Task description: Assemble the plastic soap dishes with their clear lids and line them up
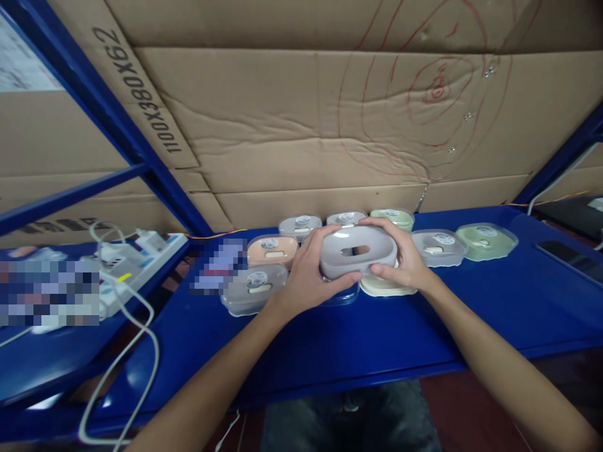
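Note:
A grey oval soap dish [335,243] with a slot in its base is held above the table, its inside facing me. My left hand [304,273] is closed round its left side, thumb along the lower edge. On the opposite side my right hand [402,257] grips it, fingertips at the top and thumb below. Beneath the hands sit a cream soap box [389,289] and something dark blue [346,296], both partly covered. Left of my left hand are a grey soap box [257,292] with a clear lid and a peach one [276,251].
Several more lidded boxes stand on the blue table [377,345], including a grey one [438,248] and a green one [487,242]. A phone [570,260] lies at right. White cables [153,351] and a power strip [141,270] are at left. Cardboard [282,113] forms the back.

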Demonstrator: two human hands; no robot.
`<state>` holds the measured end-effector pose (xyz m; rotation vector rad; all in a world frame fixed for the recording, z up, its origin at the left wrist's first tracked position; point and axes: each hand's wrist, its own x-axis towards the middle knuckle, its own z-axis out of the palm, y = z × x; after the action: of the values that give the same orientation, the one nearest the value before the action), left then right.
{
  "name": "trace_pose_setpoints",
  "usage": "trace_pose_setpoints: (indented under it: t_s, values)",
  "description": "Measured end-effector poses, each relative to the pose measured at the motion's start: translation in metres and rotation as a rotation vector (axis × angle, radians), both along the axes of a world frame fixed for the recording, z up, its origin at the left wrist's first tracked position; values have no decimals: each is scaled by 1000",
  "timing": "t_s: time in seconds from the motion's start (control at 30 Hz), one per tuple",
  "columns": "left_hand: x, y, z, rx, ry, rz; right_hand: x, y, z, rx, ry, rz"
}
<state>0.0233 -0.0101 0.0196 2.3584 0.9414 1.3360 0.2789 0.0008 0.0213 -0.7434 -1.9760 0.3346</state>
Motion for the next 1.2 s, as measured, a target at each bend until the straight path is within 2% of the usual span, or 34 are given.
trace_pose_setpoints:
  t_s: [0.23,0.4,0.5,0.6,0.7,0.77,0.9,1.03,1.2]
  values:
    - [-4,6,-4,76,44,-40,-1,0,6,47,-61,33]
    - [-3,9,-9,55,57,-57,6,1,17,2,-76,33]
    - [0,7,-12,30,85,-66,28,-7,27,13,-21,-41]
    - [4,1,-13,64,246,-98,68,-32,29,46,-13,-179]
    - [8,-4,-18,177,460,-174,115,-69,22,27,-82,-338]
    - [11,-6,-26,244,564,-220,143,-94,15,-38,-189,-432]
    - [17,-6,-40,312,661,-254,180,-124,2,-193,-343,-503]
    - [21,-5,-42,348,702,-242,193,-124,-16,-198,-491,-486]
    - [23,-4,-44,364,700,-229,189,-109,-34,-146,-642,-486]
